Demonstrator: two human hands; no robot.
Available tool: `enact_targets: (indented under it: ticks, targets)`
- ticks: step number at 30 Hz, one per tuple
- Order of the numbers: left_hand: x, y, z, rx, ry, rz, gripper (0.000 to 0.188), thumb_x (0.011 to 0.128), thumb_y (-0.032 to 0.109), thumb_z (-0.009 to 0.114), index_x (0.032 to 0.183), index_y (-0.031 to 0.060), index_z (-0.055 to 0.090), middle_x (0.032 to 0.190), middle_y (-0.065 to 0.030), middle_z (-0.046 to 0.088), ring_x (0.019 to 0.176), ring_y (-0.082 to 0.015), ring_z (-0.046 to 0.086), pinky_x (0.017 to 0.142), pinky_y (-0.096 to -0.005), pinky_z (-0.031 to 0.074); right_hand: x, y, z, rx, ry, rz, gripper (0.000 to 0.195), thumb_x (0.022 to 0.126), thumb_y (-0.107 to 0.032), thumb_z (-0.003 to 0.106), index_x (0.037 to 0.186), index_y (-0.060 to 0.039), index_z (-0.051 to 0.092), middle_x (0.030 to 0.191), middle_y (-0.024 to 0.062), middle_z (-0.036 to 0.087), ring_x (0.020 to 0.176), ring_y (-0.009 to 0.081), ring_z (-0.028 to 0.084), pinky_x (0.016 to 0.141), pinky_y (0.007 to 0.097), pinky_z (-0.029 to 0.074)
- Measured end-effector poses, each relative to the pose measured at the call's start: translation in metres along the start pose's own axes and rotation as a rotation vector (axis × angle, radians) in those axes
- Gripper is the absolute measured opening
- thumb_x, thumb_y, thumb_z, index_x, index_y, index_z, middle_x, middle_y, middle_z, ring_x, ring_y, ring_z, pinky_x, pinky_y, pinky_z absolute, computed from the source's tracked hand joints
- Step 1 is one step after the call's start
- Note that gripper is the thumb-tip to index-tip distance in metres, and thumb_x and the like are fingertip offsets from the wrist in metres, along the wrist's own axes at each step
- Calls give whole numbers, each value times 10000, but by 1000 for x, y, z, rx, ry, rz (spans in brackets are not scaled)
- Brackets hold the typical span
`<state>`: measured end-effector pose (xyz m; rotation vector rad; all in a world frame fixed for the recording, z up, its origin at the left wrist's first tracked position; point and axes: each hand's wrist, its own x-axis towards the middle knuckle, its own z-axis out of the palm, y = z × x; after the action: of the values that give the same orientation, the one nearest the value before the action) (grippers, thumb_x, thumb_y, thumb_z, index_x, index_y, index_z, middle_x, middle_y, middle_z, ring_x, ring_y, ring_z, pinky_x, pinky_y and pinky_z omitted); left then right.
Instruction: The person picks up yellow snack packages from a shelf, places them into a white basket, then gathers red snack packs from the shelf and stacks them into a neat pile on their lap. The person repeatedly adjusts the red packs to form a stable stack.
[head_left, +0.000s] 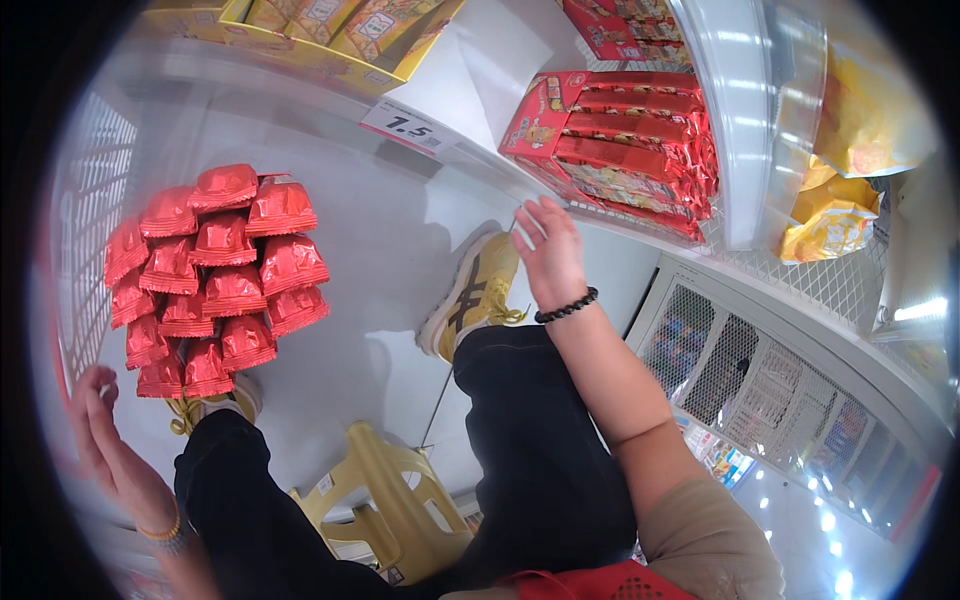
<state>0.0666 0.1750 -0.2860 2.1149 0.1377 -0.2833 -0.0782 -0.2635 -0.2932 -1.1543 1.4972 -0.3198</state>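
At the lower left is my left hand (112, 442), fingers extended and slightly curled, with nothing seen in it, beside the reddish edge of a white lattice (101, 187). A cluster of red-wrapped snack packets (232, 289) lies stacked above and right of that hand, over one of my shoes; what supports it is hidden. My right hand (551, 240), with a dark bead bracelet (566, 305) at its wrist, is raised with fingers apart and empty. It is just below and left of a red display box (536, 124) of long red snack packets (622, 146), with no clear contact.
A yellow carton of packets (390, 75) stands on the upper shelf, behind a price tag (409, 126). Yellow bags (832, 214) are at the upper right. A yellow plastic stool (386, 495) is between my legs. Mesh-fronted shelving (780, 390) runs along the right.
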Motion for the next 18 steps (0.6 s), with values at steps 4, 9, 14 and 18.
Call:
enact_targets:
  ticks: [4, 9, 14, 18]
  targets:
    - [-26, 87, -6, 92, -498, 285, 127, 888, 104, 514, 899, -10, 568, 774, -94, 526, 705, -183, 512, 663, -300, 410, 25, -5, -34, 171, 185, -91, 379, 947, -126, 446, 1316, -69, 380, 1347, 120, 406, 1254, 247, 415, 1044, 447, 350]
    - [-32, 151, 66, -153, -1068, 374, 157, 748, 78, 625, 883, -3, 623, 719, -119, 583, 593, -249, 570, 559, -313, 453, 31, 5, -32, 206, 136, -191, 520, 924, -88, 442, 1414, -96, 268, 1383, 75, 376, 1294, 204, 355, 1099, 445, 240]
    - [-43, 174, 169, -205, -1129, 483, 328, 827, 138, 611, 1112, -18, 565, 857, -138, 603, 677, -289, 602, 635, -367, 489, 40, -6, -27, 268, 120, -246, 481, 865, -39, 483, 1320, -111, 344, 1246, 7, 455, 1164, 151, 423, 1089, 416, 200]
    - [-32, 170, 270, -264, -675, 431, 482, 875, 219, 593, 1272, -26, 469, 1140, -198, 559, 1067, -326, 548, 909, -375, 433, 36, -1, -25, 243, 61, -247, 403, 876, -120, 476, 1272, -84, 408, 1290, 22, 440, 1228, 156, 370, 1080, 386, 217]
